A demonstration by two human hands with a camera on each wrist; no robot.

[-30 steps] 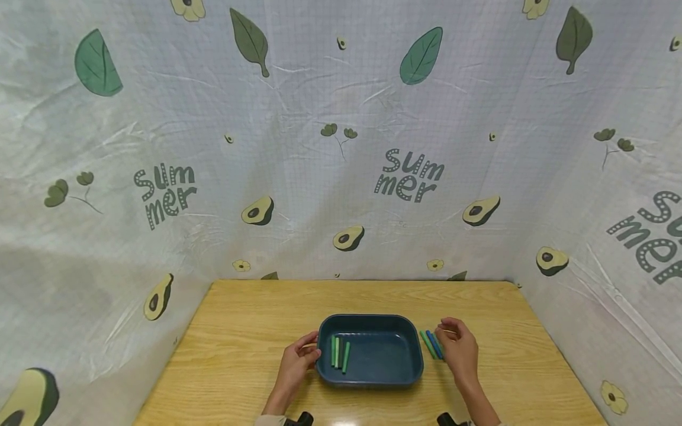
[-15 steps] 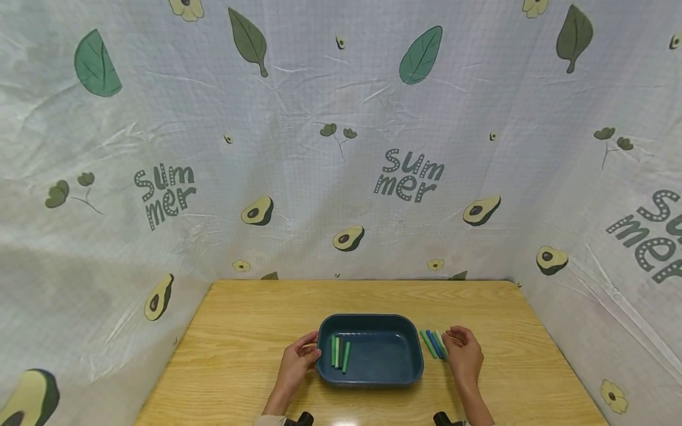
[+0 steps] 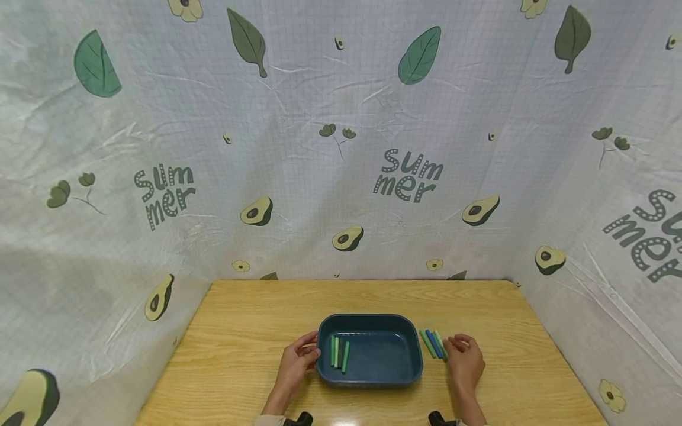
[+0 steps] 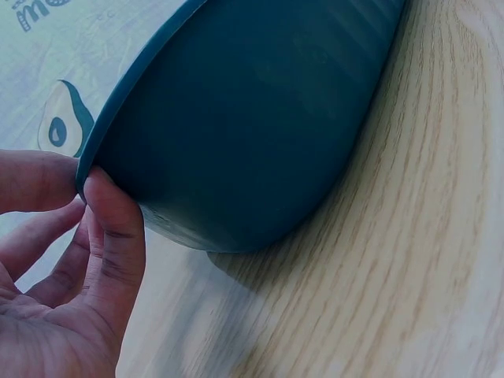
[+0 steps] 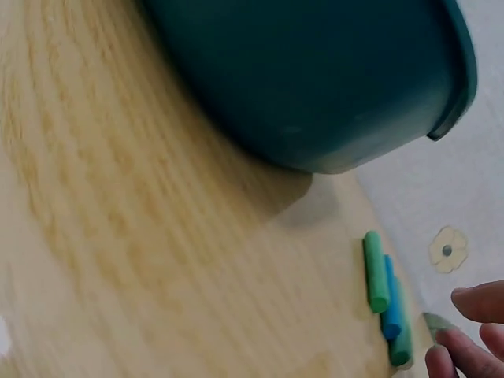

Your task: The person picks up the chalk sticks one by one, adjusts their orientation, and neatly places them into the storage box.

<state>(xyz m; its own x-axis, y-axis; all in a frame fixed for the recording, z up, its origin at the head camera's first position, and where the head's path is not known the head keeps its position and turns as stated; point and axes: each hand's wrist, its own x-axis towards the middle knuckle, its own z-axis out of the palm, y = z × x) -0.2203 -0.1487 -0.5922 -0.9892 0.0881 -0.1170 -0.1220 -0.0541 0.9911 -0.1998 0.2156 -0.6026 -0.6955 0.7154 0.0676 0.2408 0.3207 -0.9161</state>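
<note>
- Tray [image 3: 405, 371]: dark teal, rectangular with rounded corners, flat on the counter; three green sticks [image 3: 338, 352] lie side by side inside at its left.
- Loose sticks [image 3: 433, 344]: green and blue, side by side just right of the tray.

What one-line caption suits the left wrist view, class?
Left hand pinches the rim of a dark teal tray on a wooden table.
</note>
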